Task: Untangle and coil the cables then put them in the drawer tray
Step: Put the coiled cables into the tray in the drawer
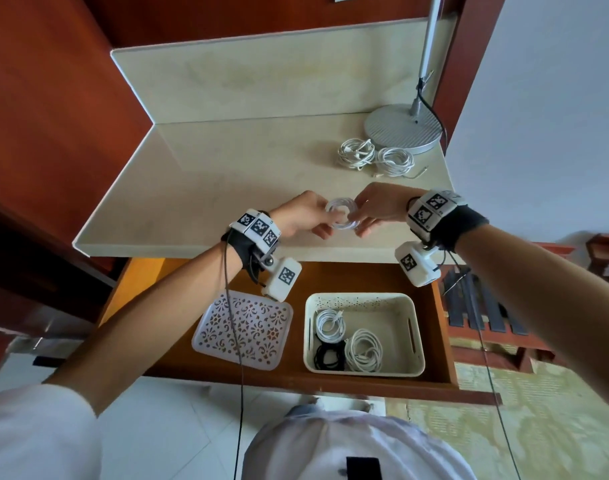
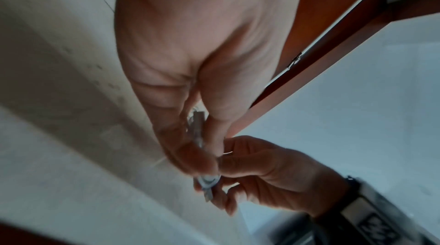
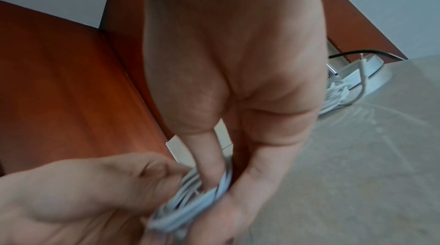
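A small coil of white cable (image 1: 341,213) hangs just above the cream desktop (image 1: 199,188), held between both hands. My left hand (image 1: 305,216) pinches its left side and my right hand (image 1: 372,211) pinches its right side. The right wrist view shows the white coil (image 3: 190,204) wrapped around my right thumb and fingers (image 3: 250,177). In the left wrist view the cable (image 2: 199,136) sits edge-on between my left fingers (image 2: 185,151). Below, the open drawer holds a cream tray (image 1: 414,327) containing two white coils (image 1: 363,349) and a black coil (image 1: 327,356).
More white cables (image 1: 376,157) lie in loose bundles at the back right of the desktop, beside a round grey lamp base (image 1: 403,128). A perforated white lid (image 1: 242,329) lies in the drawer, left of the tray. Wooden panels flank the desk.
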Demonstrator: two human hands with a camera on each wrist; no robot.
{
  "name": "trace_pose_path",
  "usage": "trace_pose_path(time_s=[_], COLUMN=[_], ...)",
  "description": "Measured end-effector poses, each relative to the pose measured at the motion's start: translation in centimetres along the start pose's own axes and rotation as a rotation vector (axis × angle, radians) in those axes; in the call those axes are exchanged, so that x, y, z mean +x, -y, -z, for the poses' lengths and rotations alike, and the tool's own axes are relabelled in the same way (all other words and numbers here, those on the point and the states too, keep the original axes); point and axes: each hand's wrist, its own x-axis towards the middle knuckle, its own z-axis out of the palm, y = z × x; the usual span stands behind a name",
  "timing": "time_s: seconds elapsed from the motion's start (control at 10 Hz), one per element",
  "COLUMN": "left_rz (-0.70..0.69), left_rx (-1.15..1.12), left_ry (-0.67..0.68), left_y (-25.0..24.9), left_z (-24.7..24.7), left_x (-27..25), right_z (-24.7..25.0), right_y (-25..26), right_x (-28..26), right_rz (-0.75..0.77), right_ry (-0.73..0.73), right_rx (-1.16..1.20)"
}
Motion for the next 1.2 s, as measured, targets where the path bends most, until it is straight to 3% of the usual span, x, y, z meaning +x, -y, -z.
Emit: trace_pose_path(time_s=[0.1, 0.2, 0.3, 0.5, 0.7, 0.8, 0.9, 1.0, 1.2], left_rz=[0.085, 0.181, 0.252, 0.351, 0.345, 0.35, 0.324, 0.27, 0.259], left_rx=[-0.011, -0.012, 0.127, 0.179, 0.217, 0.251, 0.322, 0.426, 0.653], left_ry=[0.235, 0.396, 0.494, 0.609, 0.514, 0.509, 0.515, 0.526, 0.497], left_y=[1.1, 3.2, 5.9, 10.3, 11.3, 11.3, 11.7, 12.1, 13.2], left_z=[-1.3, -3.4, -5.8, -10.7, -13.3, -14.3, -15.4, -16.2, -17.7], left_x=[-2.9, -4.5, -4.3, -2.6, -0.7, 0.1, 0.8, 1.5, 1.6], right_z=[-1.1, -3.3, -6.3, -10.6, -11.9, -12.1, -12.5, -12.4, -12.9], right_y=[-1.1, -2.7, -4.9, -9.9, -13.1, -13.2, -13.6, -13.9, -15.2], right_x=[-1.3, -2.3, -2.0, -1.4, -0.7, -1.2, -1.5, -2.3, -1.9], right_rz=[-0.032, -0.064, -0.096, -0.266, -0.308, -0.257, -0.34, -0.284, -0.199], right_ry=[0.22, 0.367, 0.474, 0.44, 0.313, 0.313, 0.276, 0.181, 0.259], right_rx=[-0.053, -0.158, -0.381, -0.329, -0.344, -0.567, -0.599, -0.769, -1.014])
